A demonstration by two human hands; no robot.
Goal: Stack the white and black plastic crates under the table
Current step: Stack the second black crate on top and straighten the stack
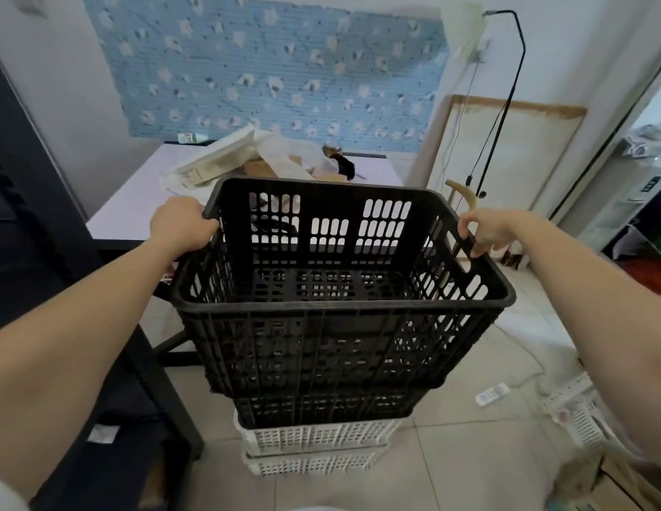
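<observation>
A black slotted plastic crate (336, 319) fills the middle of the view, open side up and empty. My left hand (183, 226) grips its left rim and my right hand (482, 230) grips its right rim. Below it sits a second black crate (321, 409), nested under the top one. Under that stand two white slotted crates (318, 437), one inside the other, on the tiled floor. The stack stands in front of the pale-topped table (137, 201), not beneath it.
The table carries papers, cardboard and a dark object (270, 160). A dark table leg (163, 392) runs down at the left. A power strip and white basket (576, 411) lie on the floor at right, and a remote (493, 394). A black lamp stand (506, 105) rises at back right.
</observation>
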